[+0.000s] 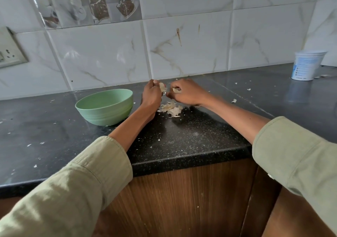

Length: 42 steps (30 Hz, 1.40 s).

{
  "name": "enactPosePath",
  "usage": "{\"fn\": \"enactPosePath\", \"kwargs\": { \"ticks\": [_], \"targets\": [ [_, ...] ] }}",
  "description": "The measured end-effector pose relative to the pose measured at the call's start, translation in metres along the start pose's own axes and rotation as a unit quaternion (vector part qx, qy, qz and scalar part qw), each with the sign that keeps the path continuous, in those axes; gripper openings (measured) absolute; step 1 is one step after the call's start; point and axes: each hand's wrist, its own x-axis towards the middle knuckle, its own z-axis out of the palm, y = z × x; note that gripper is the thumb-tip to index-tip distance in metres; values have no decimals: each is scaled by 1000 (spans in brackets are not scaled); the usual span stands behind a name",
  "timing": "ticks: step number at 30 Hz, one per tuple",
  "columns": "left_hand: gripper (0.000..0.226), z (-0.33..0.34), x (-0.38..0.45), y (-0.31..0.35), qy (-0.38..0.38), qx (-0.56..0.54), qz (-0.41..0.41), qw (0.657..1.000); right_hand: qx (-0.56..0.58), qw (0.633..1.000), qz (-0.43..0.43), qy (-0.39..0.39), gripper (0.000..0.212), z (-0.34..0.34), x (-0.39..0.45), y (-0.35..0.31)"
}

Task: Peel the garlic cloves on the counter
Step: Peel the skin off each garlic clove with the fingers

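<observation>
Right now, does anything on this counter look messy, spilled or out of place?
Mostly peeling mess. A pile of skins lies on the counter beneath the hands, beside the bowl rather than in it, and flakes are scattered widely, reaching the tub. The wall tile has a brown streak.

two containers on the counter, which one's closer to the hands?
The green bowl, just beside the left hand. The white tub stands far off by the wall, well beyond the right hand.

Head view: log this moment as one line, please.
left hand pinches garlic piece | right hand pinches garlic skin | skins pile on counter | green bowl left
</observation>
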Motion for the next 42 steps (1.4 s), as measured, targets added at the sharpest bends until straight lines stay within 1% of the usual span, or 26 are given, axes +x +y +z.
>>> {"fn": "enactPosePath", "kwargs": {
  "ticks": [2, 4, 6, 9, 13, 16, 18, 21, 23, 25, 28, 31, 34, 37, 39, 41, 42],
  "targets": [
    [34, 0, -1, 1, -7, 4, 5, 1000, -6, 1000, -7, -9, 35, -2, -1, -3],
    [33, 0, -1, -1, -12, 0, 9, 1000, 7, 1000, -3, -16, 39, -3, -3, -5],
    [31, 0, 0, -1, -13, -7, 10, 1000, 33, 999, 11, -5, 45, -6, -5, -6],
    [26, 0, 0, -1, -21, -9, 15, 1000, 60, 998, 20, 16, 46, -7, -6, -6],
    [21, 3, -4, 0, -45, -12, 25, 999, 20, 1000, -6, 2, 61, -3, -7, -11],
    [18, 3, -6, 3, -55, -38, 35, 997, 27, 999, -23, -5, 56, -2, -8, -15],
    [21, 4, -6, 4, -49, -45, 42, 997, 49, 999, -16, -14, 52, -3, -9, -17],
    [26, 3, -4, 4, -37, -39, 62, 997, 105, 994, -4, -27, 58, -1, -12, -23],
    [23, 4, -5, 3, -35, -33, 76, 996, 150, 988, 0, -26, 64, 1, -14, -24],
    [22, 4, -7, 4, -33, -35, 76, 996, 170, 985, 7, -19, 61, 1, -11, -20],
    [23, 5, -8, 6, -27, -66, 67, 995, 167, 986, 7, -4, 55, 1, -8, -22],
    [24, 8, -10, 6, -27, -81, 60, 995, 178, 984, -21, 12, 52, 5, -7, -24],
    [22, 11, -11, 5, -12, -67, 52, 996, 157, 987, -34, 9, 51, 11, -7, -21],
    [26, 9, -11, 5, 15, -48, 45, 998, 134, 990, -40, 14, 52, 12, -7, -21],
    [24, 8, -10, 6, 12, -31, 48, 998, 120, 992, -41, 15, 51, 10, -7, -22],
    [17, 8, -11, 6, -9, -27, 44, 999, 104, 994, -34, 20, 54, 7, -6, -19],
    [20, 8, -11, 6, -17, -25, 41, 999, 98, 994, -32, 27, 58, 6, -5, -16]
  ]
}}
